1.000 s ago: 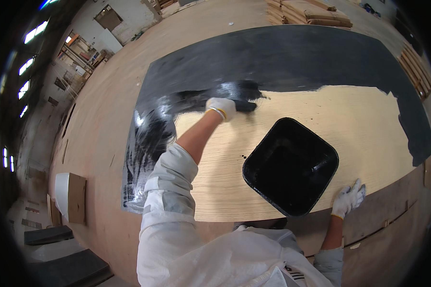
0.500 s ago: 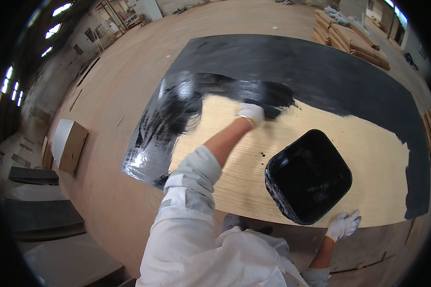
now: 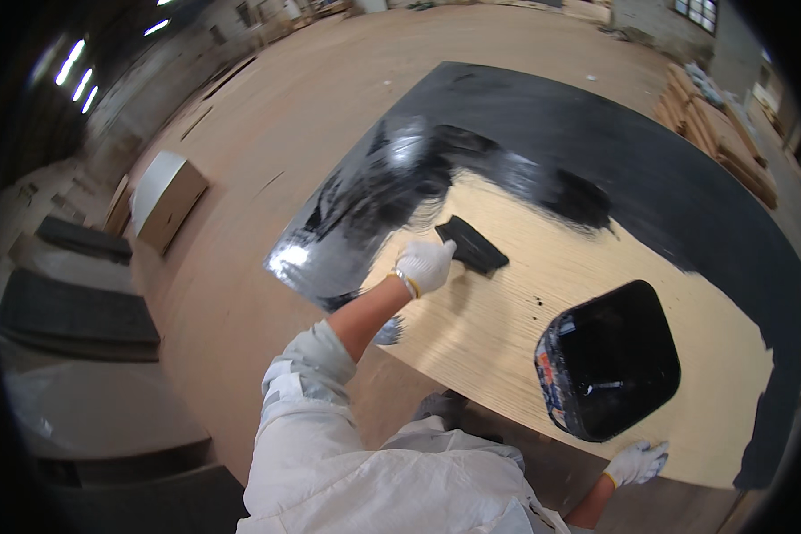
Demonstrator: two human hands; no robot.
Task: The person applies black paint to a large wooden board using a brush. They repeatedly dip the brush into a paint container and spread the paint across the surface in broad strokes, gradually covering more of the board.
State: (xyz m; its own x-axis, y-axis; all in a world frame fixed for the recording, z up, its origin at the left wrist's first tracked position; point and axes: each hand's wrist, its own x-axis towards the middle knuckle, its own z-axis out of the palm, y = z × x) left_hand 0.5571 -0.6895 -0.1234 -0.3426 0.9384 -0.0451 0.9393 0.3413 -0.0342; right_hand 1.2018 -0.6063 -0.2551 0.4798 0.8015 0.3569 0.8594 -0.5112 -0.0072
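Observation:
A broad panel (image 3: 472, 329) lies before me, its pale wood-grained middle bare, with black paint (image 3: 543, 98) along its far, left and right sides. The paint shines wet on the left. My left hand (image 3: 425, 264), in a white knit glove, is closed round a wide, black-coated paintbrush (image 3: 473, 245). The brush is over bare wood, just short of the wet band, and appears slightly raised. A squarish bucket (image 3: 556, 378) of glossy black liquid stands on the panel at right. Near it, my gloved right hand (image 3: 638, 464) rests at the near edge, fingers stretched out.
Several dark curved panels (image 3: 76, 311) are ranged at the left, beside a pale box-like piece (image 3: 165, 200) on the floor. Brown flat boards (image 3: 716, 133) are stacked at the far right. A few black drips (image 3: 538, 303) spot the wood by the bucket.
My left hand has drawn the brush back from the black band toward me, over bare wood. My right hand stays at the near edge. The whole view has shifted.

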